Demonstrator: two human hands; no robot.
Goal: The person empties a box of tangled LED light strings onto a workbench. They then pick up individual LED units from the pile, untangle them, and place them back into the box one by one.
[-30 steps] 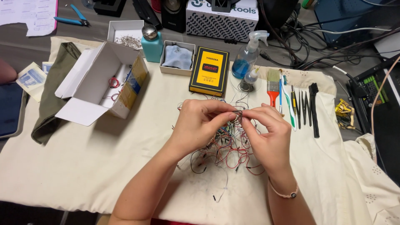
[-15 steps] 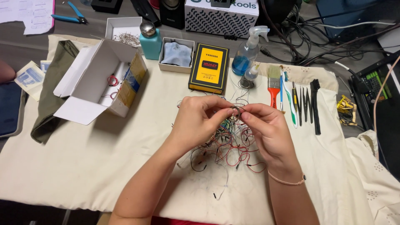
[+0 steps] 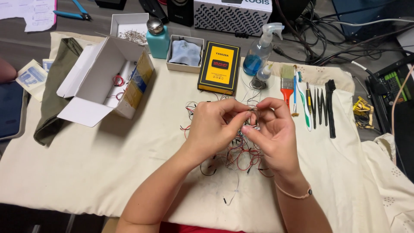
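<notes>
Both hands have drifted a little toward 6 o'clock over the past second, and the fingertips have drawn closer together above the heap. At centre, the left hand is curled, its thumb and forefinger pinching a thin strand pulled up from the tangle of red and black wires. Touching it at 3 o'clock, the right hand is likewise closed in a pinch, fingers bent inward around the same small piece; what exactly sits between the fingertips is too small to make out. A thin bracelet circles the right wrist.

That tangle lies on the cream cloth directly beneath the hands, spreading from about 9 o'clock to 6 o'clock of them, with one loose lead trailing toward 6 o'clock.

At 10 o'clock, well apart, an open white cardboard box lies tipped on its side with a small coil of red wire inside. At 12 o'clock sits a yellow and black case, and just beside that, at 1 o'clock, a clear spray bottle with blue liquid. At 2 o'clock a row of tools lies on the cloth: a red-handled brush, a toothbrush and black tweezers.
</notes>
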